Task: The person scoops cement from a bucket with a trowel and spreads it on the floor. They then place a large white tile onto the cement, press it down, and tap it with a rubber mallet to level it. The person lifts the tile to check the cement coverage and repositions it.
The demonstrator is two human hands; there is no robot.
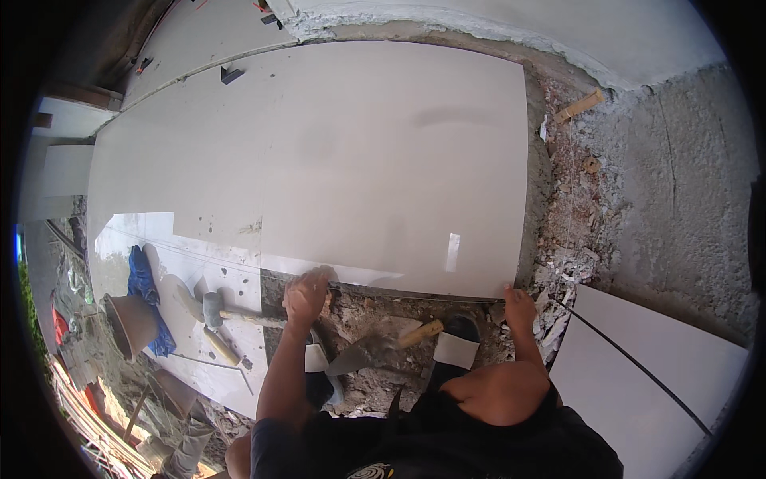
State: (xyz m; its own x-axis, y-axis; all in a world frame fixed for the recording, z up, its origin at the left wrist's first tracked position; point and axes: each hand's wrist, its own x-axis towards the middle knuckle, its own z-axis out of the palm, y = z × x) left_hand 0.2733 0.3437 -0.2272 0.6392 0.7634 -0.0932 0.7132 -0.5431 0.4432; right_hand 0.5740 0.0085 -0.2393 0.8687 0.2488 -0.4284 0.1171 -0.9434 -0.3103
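Observation:
A large pale floor tile (391,168) lies in front of me, its near edge above rough mortar and rubble. My left hand (307,295) is closed at the tile's near edge, toward its left corner, its fingertips partly hidden. At the near right corner, my right hand (519,308) grips the tile's edge, its thumb on top and the other fingers mostly hidden. Between my feet rests a trowel (363,352) with a wooden handle. Left of my left hand, a mallet (213,308) with a dark head lies with its handle pointing toward my arm.
A second trowel (221,346), a blue cloth (142,279) and a tilted brown bucket (130,326) are at the left. Broken rubble (568,207) runs along the right wall, with a wood piece (580,105). Another tile (638,375) with a dark strip lies at right.

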